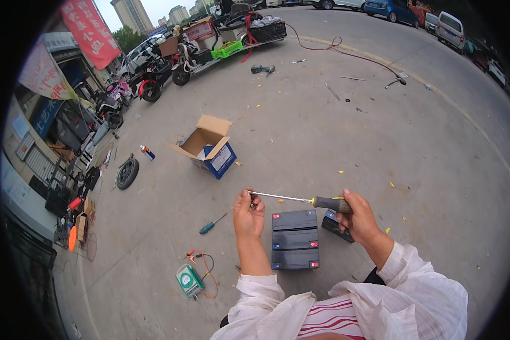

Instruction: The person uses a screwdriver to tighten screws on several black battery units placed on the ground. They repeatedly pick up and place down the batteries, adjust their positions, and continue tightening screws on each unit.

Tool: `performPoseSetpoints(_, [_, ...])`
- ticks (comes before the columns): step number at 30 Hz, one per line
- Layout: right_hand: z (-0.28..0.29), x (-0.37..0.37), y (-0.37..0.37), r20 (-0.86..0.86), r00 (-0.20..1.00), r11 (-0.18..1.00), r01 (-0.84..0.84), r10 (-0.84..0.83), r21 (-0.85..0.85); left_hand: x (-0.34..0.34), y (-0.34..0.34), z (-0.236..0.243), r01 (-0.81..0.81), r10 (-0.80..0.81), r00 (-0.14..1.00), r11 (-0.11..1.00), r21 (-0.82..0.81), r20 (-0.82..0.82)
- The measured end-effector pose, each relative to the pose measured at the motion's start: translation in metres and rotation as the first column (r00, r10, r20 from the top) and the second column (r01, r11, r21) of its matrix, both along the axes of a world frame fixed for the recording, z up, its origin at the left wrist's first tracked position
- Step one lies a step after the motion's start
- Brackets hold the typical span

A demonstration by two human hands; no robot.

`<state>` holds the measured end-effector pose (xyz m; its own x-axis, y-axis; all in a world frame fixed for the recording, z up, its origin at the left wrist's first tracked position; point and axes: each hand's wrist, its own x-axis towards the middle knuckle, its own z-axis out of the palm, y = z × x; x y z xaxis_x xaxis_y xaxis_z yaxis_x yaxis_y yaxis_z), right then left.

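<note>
My right hand (359,220) is wrapped round the dark handle of a long-shafted screwdriver (289,198) with a yellow collar. Its metal shaft points left, and the tip meets the fingers of my left hand (249,214). Those fingers are pinched together around a small dark piece at the tip, too small to name. Below the shaft, three black batteries (295,239) with red and blue terminals stand side by side on the ground. Another black battery (335,225) lies to their right, partly hidden by my right hand.
An open cardboard box (211,148) stands ahead. Left of the batteries are a teal-handled screwdriver (212,224) and a green-and-white tester (189,280) with clip leads. Farther out lie a wheel (128,173), a spray can (147,152) and a power drill (262,69). A loaded three-wheeler (226,39) is parked beyond.
</note>
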<state>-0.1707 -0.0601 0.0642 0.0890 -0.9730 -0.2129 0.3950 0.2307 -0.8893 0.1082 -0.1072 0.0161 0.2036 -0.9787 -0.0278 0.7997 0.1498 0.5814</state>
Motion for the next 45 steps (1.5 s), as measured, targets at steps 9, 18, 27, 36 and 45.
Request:
performPoseSetpoints(9, [-0.005, -0.004, -0.001, -0.006, 1.0, 1.0, -0.026, 0.026, 0.016, -0.006, -0.002, -0.002, -0.019, 0.019, 0.999, 1.0, 0.021, -0.036])
performPoseSetpoints(18, [-0.006, -0.003, -0.002, -0.011, 0.999, 0.999, -0.033, 0.033, 0.009, -0.007, -0.002, -0.002, -0.018, 0.019, 0.999, 1.0, 0.022, -0.038])
performPoseSetpoints(27, [-0.006, -0.002, -0.002, -0.023, 0.999, 1.0, -0.027, 0.027, 0.008, -0.006, -0.003, -0.004, -0.024, 0.026, 0.999, 0.999, 0.031, -0.048])
performPoseSetpoints(36, [-0.004, -0.006, -0.001, -0.027, 0.999, 1.0, -0.024, 0.024, 0.018, -0.009, -0.001, -0.003, -0.02, 0.02, 0.999, 0.999, 0.032, -0.026])
performPoseSetpoints(45, [0.006, -0.011, -0.007, -0.096, 0.982, 0.977, 0.147, -0.163, -0.156, -0.01, -0.002, -0.012, 0.094, -0.09, 0.988, 0.995, 0.025, -0.124])
